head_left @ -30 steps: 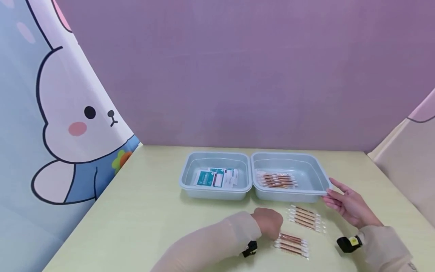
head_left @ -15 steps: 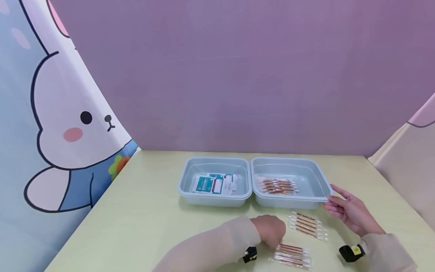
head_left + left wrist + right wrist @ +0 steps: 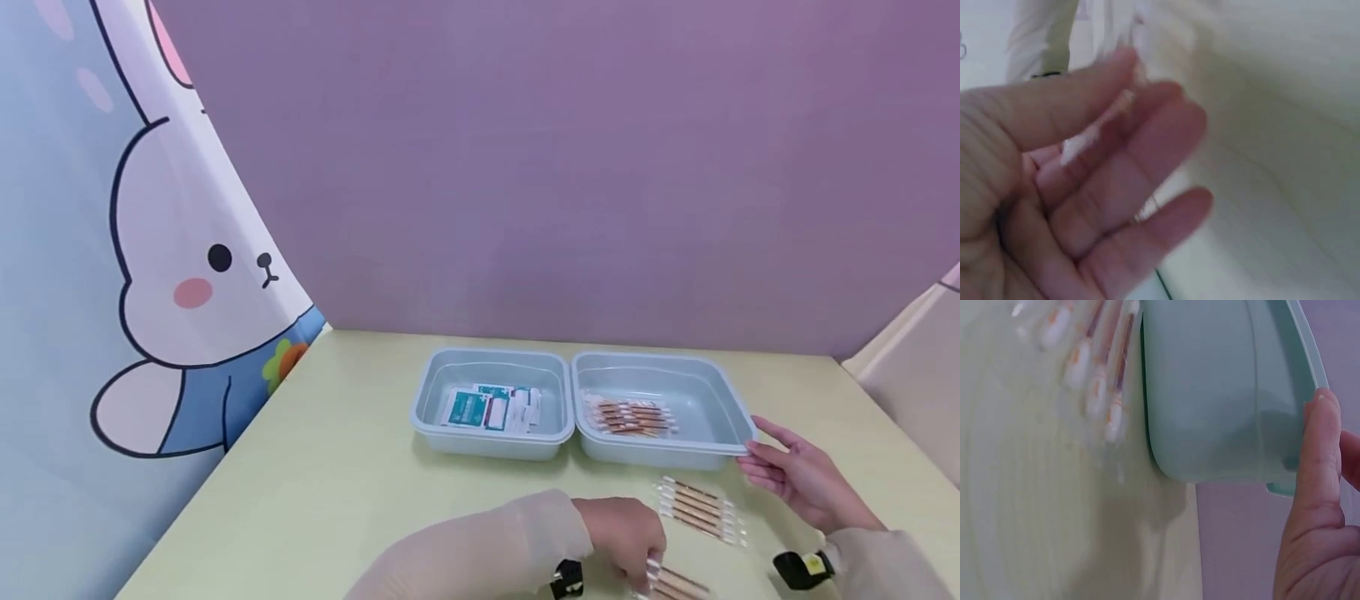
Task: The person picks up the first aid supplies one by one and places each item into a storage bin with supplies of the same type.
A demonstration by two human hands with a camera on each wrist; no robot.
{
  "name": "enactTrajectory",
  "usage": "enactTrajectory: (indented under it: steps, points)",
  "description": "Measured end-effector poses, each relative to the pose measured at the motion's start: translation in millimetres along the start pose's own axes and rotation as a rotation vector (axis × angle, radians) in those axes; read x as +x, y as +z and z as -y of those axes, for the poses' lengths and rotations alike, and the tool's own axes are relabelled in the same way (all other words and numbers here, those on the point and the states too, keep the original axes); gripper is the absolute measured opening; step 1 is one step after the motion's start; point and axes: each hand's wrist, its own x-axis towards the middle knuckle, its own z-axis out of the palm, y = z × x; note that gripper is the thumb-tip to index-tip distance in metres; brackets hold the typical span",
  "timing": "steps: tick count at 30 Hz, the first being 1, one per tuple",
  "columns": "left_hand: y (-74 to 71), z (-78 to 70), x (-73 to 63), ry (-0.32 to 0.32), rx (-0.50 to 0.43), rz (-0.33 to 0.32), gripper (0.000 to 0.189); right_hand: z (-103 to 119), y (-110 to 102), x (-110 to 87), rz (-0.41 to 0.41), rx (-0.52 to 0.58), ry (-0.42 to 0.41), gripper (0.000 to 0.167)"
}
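Note:
My left hand point(image 3: 628, 533) pinches the end of a clear packet of iodine cotton swabs point(image 3: 675, 586) near the bottom of the head view. Blurred clear plastic shows between its thumb and fingers in the left wrist view. My right hand point(image 3: 810, 485) grips the front right corner of the right light-blue plastic tray point(image 3: 667, 458), thumb point(image 3: 1319, 450) along its rim. Between the hands, a second swab packet point(image 3: 699, 510) lies flat in front of that tray. More swab packets point(image 3: 633, 417) are heaped inside the right tray, toward its left side.
A left light-blue tray point(image 3: 491, 446) stands against the right one and holds several green-and-white sachets point(image 3: 487, 408). Both sit on a pale yellow table point(image 3: 315, 467), with a purple backdrop point(image 3: 525, 167) behind. A rabbit-print cloth point(image 3: 172, 333) hangs at the left.
My left hand has moved right and now pinches the nearer swab packet, covering its left end. The right hand stays on the tray corner. The head view has shifted slightly.

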Motion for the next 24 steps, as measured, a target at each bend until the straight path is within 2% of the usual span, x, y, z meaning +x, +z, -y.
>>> enactTrajectory:
  steps: [4,6,10,11,15,18,20,24]
  points:
    - [-5.6,-0.6,-0.1,0.001,-0.136,-0.030,0.033,-1.9,0.6,-0.4,0.000,0.000,0.003,0.041]
    - [-9.1,-3.0,-1.7,-0.026,-0.205,-0.064,0.031,-2.5,1.5,-0.2,0.006,0.005,-0.003,0.042]
    - [-18.5,-4.9,-8.4,-0.112,-0.275,-0.157,0.022,-1.8,4.6,3.5,0.018,0.023,-0.016,0.040]
    - [-20.9,-4.0,-10.3,-0.136,-0.298,-0.196,0.021,-1.4,5.5,4.8,0.015,0.025,-0.017,0.040]
    - [-30.5,2.6,-16.5,-0.222,-0.546,-0.391,0.020,-0.3,5.5,5.7,0.010,0.034,-0.020,0.039]
    - [-41.3,10.5,-18.0,-0.226,-0.737,-0.560,0.018,-0.1,0.9,-0.2,0.014,0.045,-0.027,0.040]
    - [-50.3,17.5,-18.5,-0.239,-0.819,-0.659,0.017,0.7,-1.9,-3.8,0.022,0.049,-0.032,0.041]
    - [-61.8,39.3,-16.0,-0.216,-1.057,-0.843,0.015,3.3,-1.7,-4.5,0.025,0.042,-0.016,0.039]
